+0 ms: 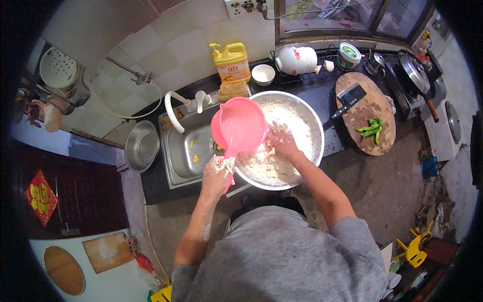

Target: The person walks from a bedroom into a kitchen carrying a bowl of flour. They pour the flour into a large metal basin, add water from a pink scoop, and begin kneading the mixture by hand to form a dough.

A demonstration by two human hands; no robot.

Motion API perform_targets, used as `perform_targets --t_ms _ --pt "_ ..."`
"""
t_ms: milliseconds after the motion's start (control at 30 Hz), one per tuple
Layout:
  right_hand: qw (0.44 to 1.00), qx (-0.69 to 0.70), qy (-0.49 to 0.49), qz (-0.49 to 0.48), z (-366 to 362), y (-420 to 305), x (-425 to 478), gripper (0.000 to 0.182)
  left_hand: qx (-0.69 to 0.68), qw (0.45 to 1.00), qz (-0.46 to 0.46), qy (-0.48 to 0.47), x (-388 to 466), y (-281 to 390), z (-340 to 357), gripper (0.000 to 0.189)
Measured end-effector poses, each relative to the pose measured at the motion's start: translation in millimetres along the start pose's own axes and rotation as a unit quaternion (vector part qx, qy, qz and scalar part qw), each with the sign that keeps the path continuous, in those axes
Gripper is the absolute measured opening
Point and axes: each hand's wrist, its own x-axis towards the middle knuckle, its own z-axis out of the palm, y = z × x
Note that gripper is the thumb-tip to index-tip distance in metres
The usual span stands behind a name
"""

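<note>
A pink plastic water ladle (245,124) is held by its handle in my left hand (218,174), its cup over the left rim of a large metal basin (320,139). Bits of wet dough cling to the fingers of that hand. White flour (277,168), partly clumped, covers the inside of the basin. My right hand (282,143) is down in the flour, its fingers coated and partly buried or blurred. Whether they close on any dough cannot be made out.
Left of the basin is a steel sink (194,158) with a white faucet (171,109); a metal bowl (142,146) stands beyond it. Behind are a yellow detergent jug (232,64) and a small white bowl (263,74). To the right, a cleaver (351,99) and green peppers (371,130) lie on a wooden cutting board (371,107).
</note>
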Motion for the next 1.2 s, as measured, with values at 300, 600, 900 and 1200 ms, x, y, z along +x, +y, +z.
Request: perform_targets --t_ms 300,600,900,1200 --pt "0.992 -0.028 0.058 0.109 -4.6 -25.2 -35.9 0.053 -0.089 0.994 -0.038 0.059 -9.2 10.5 -13.6 0.018" --pt "0.995 -0.027 -0.08 0.046 5.2 -15.5 37.1 0.058 -0.122 0.989 -0.058 0.052 -16.0 14.9 -16.2 0.018" --pt "0.978 0.041 0.1 0.176 -15.4 4.5 -29.8 0.042 -0.105 0.991 -0.062 0.049 -14.2 17.8 -17.2 0.019" --pt "0.993 0.029 0.097 0.057 11.7 -38.7 -16.1 0.047 -0.102 0.992 -0.066 0.027 -12.0 15.1 -18.2 0.018"
